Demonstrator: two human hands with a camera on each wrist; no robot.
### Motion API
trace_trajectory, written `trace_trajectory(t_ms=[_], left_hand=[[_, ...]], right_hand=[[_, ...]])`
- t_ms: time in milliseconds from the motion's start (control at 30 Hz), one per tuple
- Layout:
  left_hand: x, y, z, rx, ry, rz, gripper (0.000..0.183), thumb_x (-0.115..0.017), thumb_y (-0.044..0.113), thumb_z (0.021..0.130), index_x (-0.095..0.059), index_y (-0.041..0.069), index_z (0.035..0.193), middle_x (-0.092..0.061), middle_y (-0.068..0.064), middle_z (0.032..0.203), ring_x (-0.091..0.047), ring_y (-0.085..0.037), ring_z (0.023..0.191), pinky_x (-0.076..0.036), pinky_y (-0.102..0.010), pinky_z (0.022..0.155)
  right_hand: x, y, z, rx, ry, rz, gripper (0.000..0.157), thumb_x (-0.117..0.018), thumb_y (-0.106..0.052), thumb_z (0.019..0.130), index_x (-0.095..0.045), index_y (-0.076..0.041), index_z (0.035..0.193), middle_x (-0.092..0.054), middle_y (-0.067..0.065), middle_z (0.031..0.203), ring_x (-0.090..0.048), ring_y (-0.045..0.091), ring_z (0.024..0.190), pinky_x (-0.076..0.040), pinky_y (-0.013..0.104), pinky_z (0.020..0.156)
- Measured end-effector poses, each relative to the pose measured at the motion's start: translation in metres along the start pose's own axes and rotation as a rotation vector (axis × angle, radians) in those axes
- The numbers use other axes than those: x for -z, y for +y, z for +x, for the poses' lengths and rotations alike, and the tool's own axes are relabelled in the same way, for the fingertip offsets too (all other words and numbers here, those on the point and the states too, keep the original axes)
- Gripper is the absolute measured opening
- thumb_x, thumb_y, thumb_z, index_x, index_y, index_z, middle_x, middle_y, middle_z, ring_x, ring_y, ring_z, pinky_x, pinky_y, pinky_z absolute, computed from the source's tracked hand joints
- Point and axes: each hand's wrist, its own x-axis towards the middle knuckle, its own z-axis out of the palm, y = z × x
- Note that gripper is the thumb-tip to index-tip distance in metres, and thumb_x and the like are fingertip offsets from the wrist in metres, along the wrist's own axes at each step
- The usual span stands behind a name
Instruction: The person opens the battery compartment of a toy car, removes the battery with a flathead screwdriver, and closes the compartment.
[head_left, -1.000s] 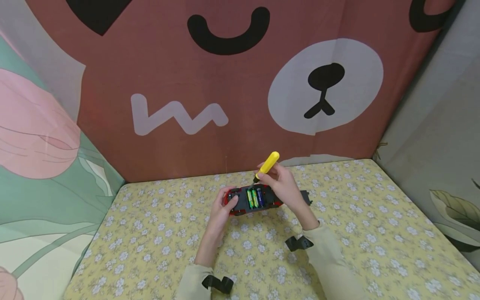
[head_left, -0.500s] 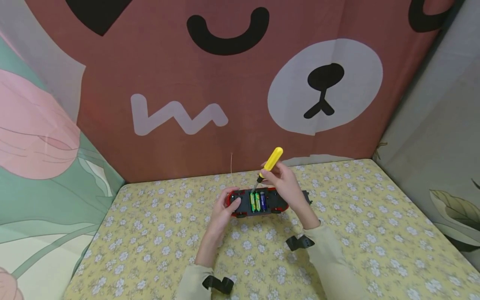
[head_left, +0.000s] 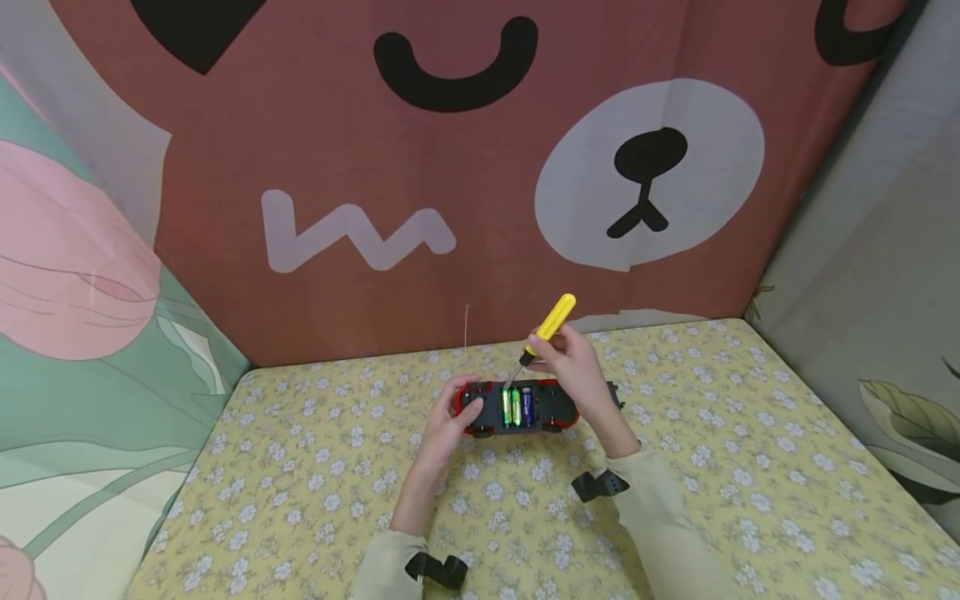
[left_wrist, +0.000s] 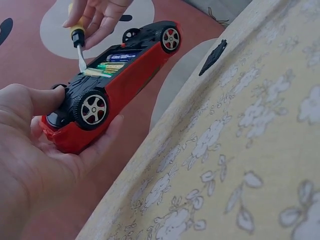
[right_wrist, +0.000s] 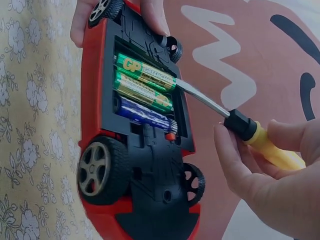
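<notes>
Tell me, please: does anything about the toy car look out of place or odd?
Two things. The battery compartment of the upturned toy car stands uncovered, and a flat black piece, perhaps its cover, lies apart on the table. One blue battery sits beside two green batteries, a mismatched set. I see no spill or damage.

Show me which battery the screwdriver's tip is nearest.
The green battery closest to the left hand; the other green one lies in the middle, and the blue battery lies beyond it.

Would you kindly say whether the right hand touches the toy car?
Apart: the right wrist view shows reddish backdrop between the right hand and the toy car.
</notes>
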Motion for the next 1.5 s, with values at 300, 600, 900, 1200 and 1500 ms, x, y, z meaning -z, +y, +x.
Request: trace_trajectory(t_ms=[300, 600, 900, 1200, 1500], left_hand=[[0.001, 0.000, 0.000, -0.008, 0.008, -0.003, 0.044, -0.062, 0.013, 0.103, -0.052, 0.002, 0.144, -0.057, -0.020, 0.140, -0.062, -0.020, 0.110, -0.051, -0.028, 0.086], [0.005, 0.001, 0.001, 0.018, 0.034, -0.059, 0.044, -0.063, 0.013, 0.103, -0.052, 0.003, 0.144, -0.058, -0.018, 0.136, -0.063, -0.018, 0.104, -0.053, -0.028, 0.080], [0.007, 0.001, 0.002, 0.021, 0.066, -0.122, 0.047, -0.063, 0.014, 0.103, -0.049, 0.001, 0.145, -0.060, -0.015, 0.132, -0.063, -0.018, 0.102, -0.054, -0.028, 0.080], [0.009, 0.002, 0.002, 0.020, 0.085, -0.165, 0.043, -0.065, 0.015, 0.102, -0.053, 0.004, 0.142, -0.060, -0.015, 0.135, -0.063, -0.019, 0.107, -0.053, -0.029, 0.085], [0.010, 0.002, 0.002, 0.034, 0.092, -0.177, 0.047, -0.063, 0.016, 0.103, -0.049, 0.003, 0.146, -0.057, -0.017, 0.140, -0.063, -0.021, 0.111, -0.054, -0.031, 0.087]], right_hand=[[-0.001, 0.000, 0.000, -0.002, 0.035, 0.004, 0.034, -0.062, -0.017, 0.106, -0.057, 0.004, 0.131, -0.064, 0.028, 0.123, -0.070, 0.037, 0.107, -0.058, 0.048, 0.091], [0.001, -0.002, -0.001, 0.024, 0.076, 0.042, 0.033, -0.064, -0.017, 0.105, -0.058, 0.006, 0.128, -0.065, 0.024, 0.117, -0.071, 0.032, 0.103, -0.059, 0.049, 0.090], [0.003, -0.004, -0.001, 0.035, 0.063, 0.016, 0.030, -0.066, -0.012, 0.103, -0.061, 0.007, 0.125, -0.066, 0.026, 0.118, -0.071, 0.032, 0.103, -0.061, 0.035, 0.084], [0.002, -0.003, -0.001, 0.035, 0.004, -0.016, 0.032, -0.069, -0.014, 0.101, -0.063, 0.007, 0.124, -0.066, 0.025, 0.117, -0.070, 0.037, 0.107, -0.061, 0.040, 0.086], [0.004, -0.006, -0.004, 0.071, -0.082, -0.052, 0.030, -0.072, -0.011, 0.098, -0.064, 0.006, 0.122, -0.070, 0.024, 0.115, -0.072, 0.035, 0.103, -0.061, 0.040, 0.084]])
